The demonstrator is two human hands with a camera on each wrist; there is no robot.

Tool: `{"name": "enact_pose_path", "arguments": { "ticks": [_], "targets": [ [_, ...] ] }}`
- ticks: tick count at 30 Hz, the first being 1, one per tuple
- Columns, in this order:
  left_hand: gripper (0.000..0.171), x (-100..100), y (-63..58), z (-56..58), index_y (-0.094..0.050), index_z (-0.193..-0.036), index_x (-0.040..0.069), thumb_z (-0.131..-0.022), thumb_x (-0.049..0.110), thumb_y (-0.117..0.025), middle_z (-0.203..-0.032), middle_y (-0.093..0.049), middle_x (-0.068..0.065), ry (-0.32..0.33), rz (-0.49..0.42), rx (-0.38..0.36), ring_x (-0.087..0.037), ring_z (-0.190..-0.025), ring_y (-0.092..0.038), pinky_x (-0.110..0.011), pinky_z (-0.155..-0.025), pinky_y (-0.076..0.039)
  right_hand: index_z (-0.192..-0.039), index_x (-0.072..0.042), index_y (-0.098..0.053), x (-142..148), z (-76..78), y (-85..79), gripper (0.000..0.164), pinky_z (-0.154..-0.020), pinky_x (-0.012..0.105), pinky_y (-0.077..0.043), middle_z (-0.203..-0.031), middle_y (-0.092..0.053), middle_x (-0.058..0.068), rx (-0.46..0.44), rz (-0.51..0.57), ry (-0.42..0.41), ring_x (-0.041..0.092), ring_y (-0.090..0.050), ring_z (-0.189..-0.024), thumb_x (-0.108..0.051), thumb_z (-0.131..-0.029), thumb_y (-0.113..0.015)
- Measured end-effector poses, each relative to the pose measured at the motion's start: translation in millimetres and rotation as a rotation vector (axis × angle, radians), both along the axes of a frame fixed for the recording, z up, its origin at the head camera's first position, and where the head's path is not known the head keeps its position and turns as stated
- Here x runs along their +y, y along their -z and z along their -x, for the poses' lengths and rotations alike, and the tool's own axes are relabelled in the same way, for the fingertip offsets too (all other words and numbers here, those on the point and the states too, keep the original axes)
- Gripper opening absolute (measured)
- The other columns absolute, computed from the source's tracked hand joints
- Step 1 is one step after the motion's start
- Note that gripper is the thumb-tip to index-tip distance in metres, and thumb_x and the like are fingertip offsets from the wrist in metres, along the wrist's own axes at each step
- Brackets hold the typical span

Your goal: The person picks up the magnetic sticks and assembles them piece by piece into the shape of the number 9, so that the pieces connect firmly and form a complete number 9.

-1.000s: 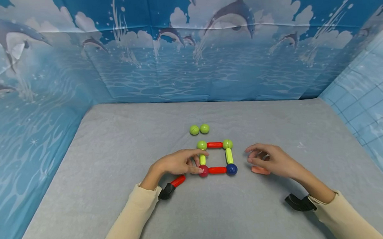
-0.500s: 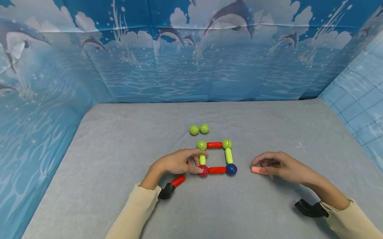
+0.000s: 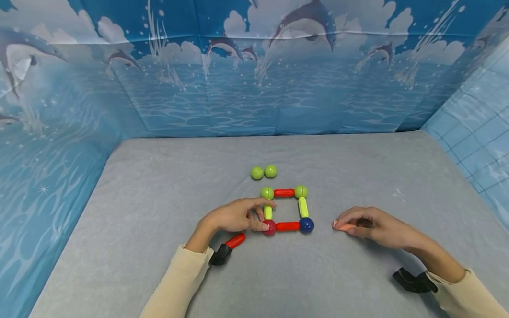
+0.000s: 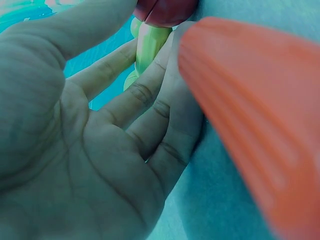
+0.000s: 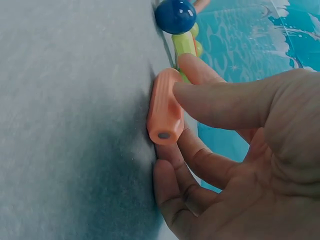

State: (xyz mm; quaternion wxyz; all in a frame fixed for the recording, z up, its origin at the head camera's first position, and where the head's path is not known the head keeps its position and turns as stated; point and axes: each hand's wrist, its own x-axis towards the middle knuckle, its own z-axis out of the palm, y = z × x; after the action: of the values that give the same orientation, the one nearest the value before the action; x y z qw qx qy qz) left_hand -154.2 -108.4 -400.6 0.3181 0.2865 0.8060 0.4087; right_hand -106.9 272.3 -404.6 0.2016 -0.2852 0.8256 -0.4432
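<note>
A square of magnetic rods and balls lies mid-table: red rods [image 3: 288, 226], yellow-green rods [image 3: 303, 207], a crimson ball [image 3: 269, 227], a blue ball [image 3: 306, 225] and two green balls. My left hand [image 3: 236, 215] rests at its left side, thumb on the crimson ball, index finger stretched over the left yellow-green rod. To the right of the square, my right hand [image 3: 376, 225] pinches an orange magnetic rod [image 5: 165, 107] low at the tabletop, thumb on one side and fingers behind. A grey metal spot shows in the rod's near end in the right wrist view.
Two loose green balls [image 3: 264, 172] lie behind the square. A loose red rod [image 3: 236, 240] lies beside my left wrist and looms close in the left wrist view. Dolphin-print curtains [image 3: 242, 92] stand around the grey tabletop [image 3: 186, 172].
My right hand has lowered and shifted slightly to the right, its fingers closing on the orange magnetic rod, which has turned a little. The left hand stays in place at the square.
</note>
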Motion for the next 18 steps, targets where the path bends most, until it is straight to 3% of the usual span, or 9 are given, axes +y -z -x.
{"name": "enact_pose_path", "arguments": {
  "ticks": [6,12,15,18],
  "targets": [
    [0.053,0,-0.7,0.1,-0.051,-0.144,0.013,-0.095,0.017,-0.071,-0.102,-0.062,-0.006,0.003,-0.007,-0.002,-0.015,-0.076,-0.061,-0.026,-0.074,-0.048,-0.122,-0.014,-0.070,-8,-6.7,-0.8,0.026,-0.069,0.024,-0.049,-0.116,-0.067,0.005,0.215,-0.096,-0.022,0.006,-0.058,-0.088,-0.007,-0.097,-0.065],
    [0.054,1,0.2,1.2,-0.051,-0.144,0.014,-0.095,0.018,-0.071,-0.102,-0.062,-0.005,0.001,-0.005,0.000,-0.014,-0.077,-0.061,-0.026,-0.075,-0.048,-0.122,-0.014,-0.068,-18,-12.1,-3.1,0.026,-0.066,0.023,-0.049,-0.110,-0.064,0.002,0.272,-0.142,0.009,0.003,-0.055,-0.079,-0.010,-0.097,-0.067],
    [0.054,0,-0.2,1.2,-0.051,-0.144,0.013,-0.095,0.018,-0.071,-0.102,-0.062,-0.006,0.004,-0.004,0.000,-0.014,-0.077,-0.061,-0.026,-0.075,-0.048,-0.122,-0.013,-0.066,-26,-14.5,-1.1,0.026,-0.070,0.024,-0.052,-0.111,-0.065,0.004,0.193,-0.119,0.028,0.006,-0.060,-0.082,-0.011,-0.096,-0.067],
    [0.054,-1,-0.4,0.9,-0.051,-0.144,0.013,-0.094,0.018,-0.071,-0.102,-0.062,-0.006,0.002,0.002,-0.001,-0.015,-0.077,-0.060,-0.026,-0.074,-0.048,-0.125,-0.011,-0.062,-37,-18.4,1.1,0.028,-0.075,0.026,-0.053,-0.116,-0.063,0.009,-0.005,-0.058,0.043,0.013,-0.066,-0.088,-0.013,-0.097,-0.067]
  ]
}}
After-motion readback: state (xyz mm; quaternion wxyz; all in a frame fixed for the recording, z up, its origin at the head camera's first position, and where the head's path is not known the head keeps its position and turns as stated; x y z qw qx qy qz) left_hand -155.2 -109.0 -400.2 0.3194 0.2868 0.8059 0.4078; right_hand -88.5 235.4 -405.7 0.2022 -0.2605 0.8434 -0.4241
